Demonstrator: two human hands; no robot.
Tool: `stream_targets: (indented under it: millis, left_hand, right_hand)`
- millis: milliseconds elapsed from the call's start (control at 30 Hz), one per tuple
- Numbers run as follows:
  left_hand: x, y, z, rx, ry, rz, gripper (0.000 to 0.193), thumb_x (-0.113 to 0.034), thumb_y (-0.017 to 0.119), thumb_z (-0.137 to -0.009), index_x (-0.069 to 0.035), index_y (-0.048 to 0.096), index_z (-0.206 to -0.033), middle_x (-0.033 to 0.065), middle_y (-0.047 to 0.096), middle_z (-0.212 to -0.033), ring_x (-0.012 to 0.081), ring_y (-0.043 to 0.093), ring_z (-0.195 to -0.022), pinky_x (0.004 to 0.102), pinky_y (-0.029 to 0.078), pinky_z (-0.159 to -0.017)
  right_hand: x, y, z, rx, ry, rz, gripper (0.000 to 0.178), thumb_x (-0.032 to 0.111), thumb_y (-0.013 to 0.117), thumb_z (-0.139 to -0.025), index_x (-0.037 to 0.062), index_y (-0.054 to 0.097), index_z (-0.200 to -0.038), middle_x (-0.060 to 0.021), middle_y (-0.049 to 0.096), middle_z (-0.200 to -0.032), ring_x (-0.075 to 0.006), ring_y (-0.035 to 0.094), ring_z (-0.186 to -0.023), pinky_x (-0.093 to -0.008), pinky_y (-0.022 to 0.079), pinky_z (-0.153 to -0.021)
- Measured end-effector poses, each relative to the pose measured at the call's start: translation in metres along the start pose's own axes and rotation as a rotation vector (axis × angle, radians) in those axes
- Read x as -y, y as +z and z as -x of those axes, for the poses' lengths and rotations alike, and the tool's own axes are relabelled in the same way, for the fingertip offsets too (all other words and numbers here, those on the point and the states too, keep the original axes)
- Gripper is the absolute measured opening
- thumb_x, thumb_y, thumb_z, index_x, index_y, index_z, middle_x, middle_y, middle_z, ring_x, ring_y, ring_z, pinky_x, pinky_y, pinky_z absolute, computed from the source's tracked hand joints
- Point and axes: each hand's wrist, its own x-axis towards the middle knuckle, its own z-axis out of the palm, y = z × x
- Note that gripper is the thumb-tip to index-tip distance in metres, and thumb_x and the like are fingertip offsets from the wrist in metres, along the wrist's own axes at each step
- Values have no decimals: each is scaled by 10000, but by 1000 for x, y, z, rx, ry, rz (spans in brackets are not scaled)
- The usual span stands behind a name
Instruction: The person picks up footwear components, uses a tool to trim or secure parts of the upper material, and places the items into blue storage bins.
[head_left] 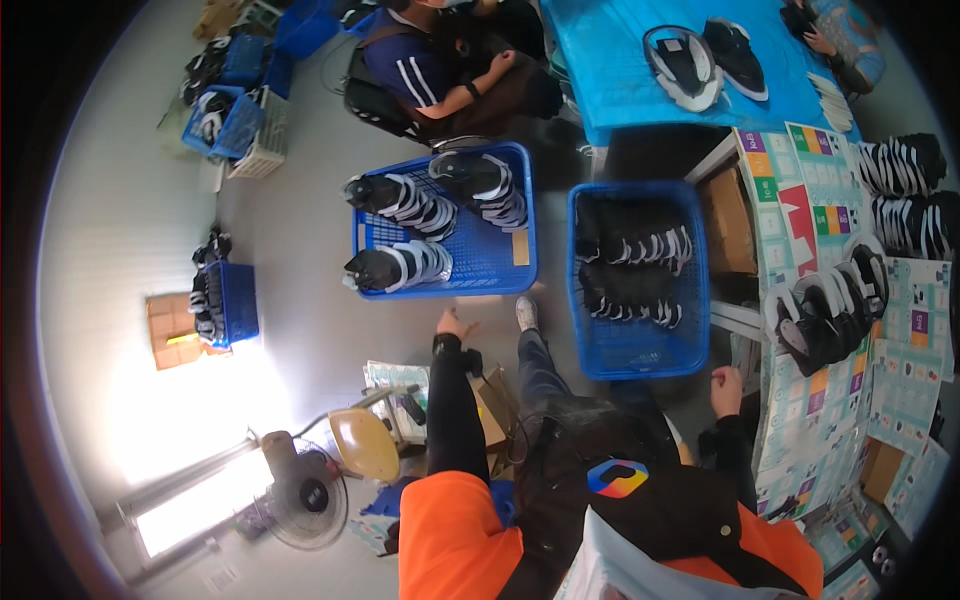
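Note:
My left hand [456, 323] hangs just below the front edge of a blue plastic basket [530, 250], its fingers apart and nothing in them. In that basket stand three stacks of nested black and white shoe uppers [410, 264]. My right hand [727, 390] is curled closed beside the table with the patterned cover, and no object shows in it. Between my hands and a little farther off is a second blue basket [640, 358]. It holds two rows of dark shoe uppers with white edges [645, 246].
On the right, a table with a patterned paper cover [800, 430] bears more shoe uppers [830, 310]. A blue-covered table [610, 70] with two shoes stands at the back. One person [430, 70] sits beyond the baskets. A fan [305, 495] and yellow-seated chair [363, 445] are lower left.

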Motion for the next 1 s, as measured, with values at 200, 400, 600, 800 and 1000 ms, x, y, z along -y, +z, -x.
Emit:
stream_targets:
  millis: [200,400,600,800,1000]
  left_hand:
    - [-118,-87,-212,-18,105,-292,966,-372,959,-717,-8,449,-1452,243,617,-1398,413,604,-1291,482,517,-1063]
    - [-119,-92,-397,-517,353,-492,390,-205,628,-951,-93,560,-1318,53,640,-1313,268,559,-1323,497,474,-1041]
    - [-127,-79,-516,-471,775,-782,333,-171,554,-975,-87,688,-1268,72,682,-1335,266,575,-1320,421,458,-1062]
    - [-151,-78,-549,68,837,-768,271,-294,759,-831,-55,789,-956,125,775,-1012,304,686,-1115,430,493,-1031]
    - [-146,-41,-547,-14,590,-689,292,-373,765,-851,-85,808,-876,166,780,-964,326,744,-1009,432,546,-947]
  right_hand:
    - [11,41,99,28,338,260,50,73,643,-881,27,644,-902,-189,593,-898,-380,618,-881,-463,498,-784]
    - [78,122,153,219,471,247,11,33,659,-835,34,663,-846,-157,624,-902,-334,635,-872,-431,517,-801]
    - [166,158,85,225,561,197,90,-48,636,-844,29,661,-884,-133,626,-908,-290,646,-857,-377,523,-733]
    - [236,193,12,282,562,137,105,-54,618,-891,32,657,-936,-124,640,-973,-260,669,-835,-348,528,-659]
    - [254,224,-23,337,537,141,90,-30,627,-902,36,666,-949,-114,646,-979,-255,666,-818,-336,530,-662]
